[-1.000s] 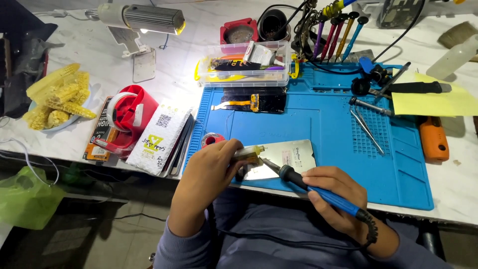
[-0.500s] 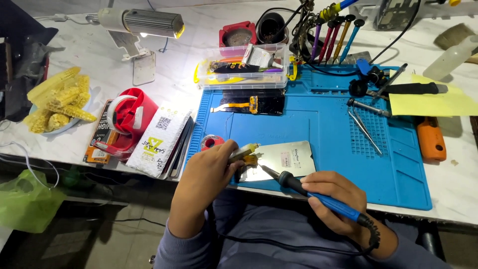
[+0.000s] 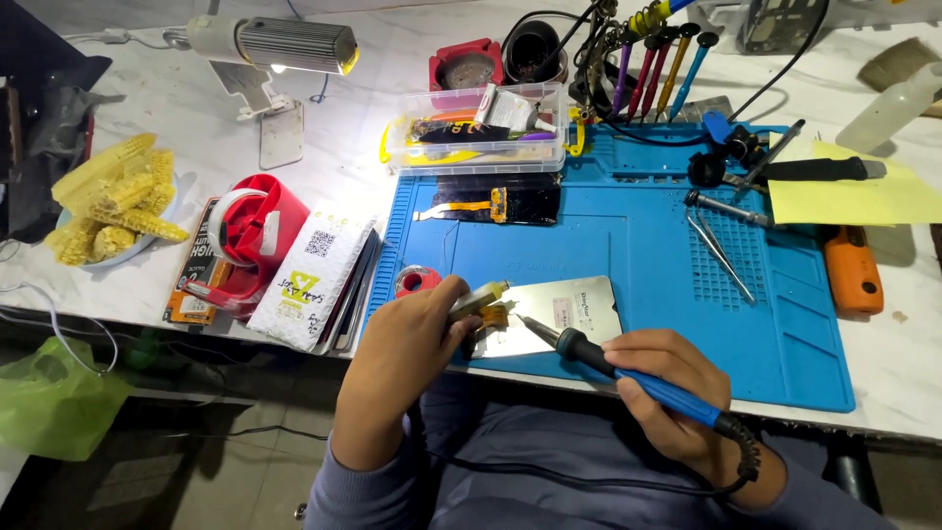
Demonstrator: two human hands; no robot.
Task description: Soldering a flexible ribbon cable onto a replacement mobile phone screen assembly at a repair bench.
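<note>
While the left hand (image 3: 412, 339) pinches tweezers (image 3: 478, 299), the right hand (image 3: 667, 383) grips a soldering iron (image 3: 628, 371) beside them.

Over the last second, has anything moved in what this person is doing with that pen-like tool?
Hardly anything. The right hand keeps its grip on the blue-handled soldering iron, whose tip has eased slightly towards the small yellowish part pinched in the left hand. The left hand holds as before over the silver plate. Nothing was picked up or let go; the blue mat looks unchanged.

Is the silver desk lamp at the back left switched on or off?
On: the silver desk lamp shows a bright glow under its head, and the white tabletop beneath is lit.
</note>
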